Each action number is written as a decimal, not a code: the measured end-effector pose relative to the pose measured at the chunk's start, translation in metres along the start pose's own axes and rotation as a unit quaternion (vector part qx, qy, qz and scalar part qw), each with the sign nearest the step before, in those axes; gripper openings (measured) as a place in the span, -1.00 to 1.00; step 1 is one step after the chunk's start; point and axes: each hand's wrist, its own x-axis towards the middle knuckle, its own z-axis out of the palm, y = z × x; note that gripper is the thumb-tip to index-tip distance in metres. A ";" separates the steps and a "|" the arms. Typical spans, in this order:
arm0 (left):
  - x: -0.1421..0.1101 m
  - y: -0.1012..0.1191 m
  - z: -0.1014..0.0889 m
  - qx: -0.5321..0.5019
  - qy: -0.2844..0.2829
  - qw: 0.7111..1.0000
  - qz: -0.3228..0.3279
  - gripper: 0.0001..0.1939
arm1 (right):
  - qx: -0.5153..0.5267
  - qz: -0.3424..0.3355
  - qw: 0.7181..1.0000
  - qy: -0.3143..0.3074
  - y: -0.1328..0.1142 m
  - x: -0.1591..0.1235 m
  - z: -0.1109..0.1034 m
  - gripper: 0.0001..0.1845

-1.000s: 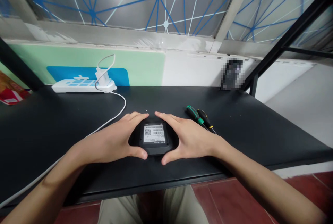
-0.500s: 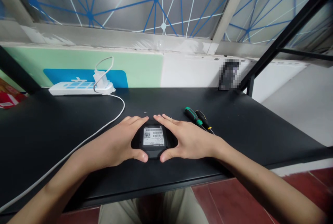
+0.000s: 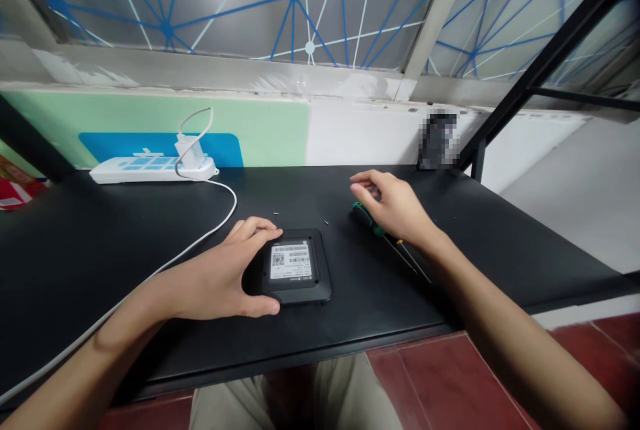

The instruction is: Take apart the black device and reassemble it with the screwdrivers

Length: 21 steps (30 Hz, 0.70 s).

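A flat, square black electronic device (image 3: 323, 277) lies on the black table, its white barcode label facing up. My left hand (image 3: 215, 277) grips its left side, thumb at the near edge and fingers at the far edge. My right hand (image 3: 395, 207) is off the device, hovering over two screwdrivers with its fingers loosely bent and nothing visible in them. Of these, the green-handled screwdriver (image 3: 361, 213) shows part of its handle and its shaft. The yellow-and-black screwdriver (image 3: 400, 242) is mostly hidden beneath that hand.
Two tiny screws (image 3: 276, 213) lie beyond the device. At the back left, a white power strip (image 3: 130, 170) holds a plugged-in charger (image 3: 190, 150), whose white cable (image 3: 200, 241) runs past my left forearm. A pixelated dark object (image 3: 437, 142) leans against the wall at right.
My right hand has let go of the device's right side and moved right and away from me, over the screwdrivers. My left hand stays on the device.
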 end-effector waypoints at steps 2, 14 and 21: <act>-0.001 0.001 0.000 -0.003 -0.005 1.000 -0.004 -0.12 | -0.058 0.066 0.996 -0.013 0.013 0.005 -0.005 -0.59; -0.002 0.003 0.003 0.001 -0.008 1.000 -0.013 -0.04 | -0.174 0.180 0.949 -0.190 0.037 0.004 -0.011 -0.51; -0.003 0.000 0.003 0.003 0.008 1.000 0.002 -0.09 | -0.182 0.167 0.946 -0.208 0.034 0.003 -0.011 -0.45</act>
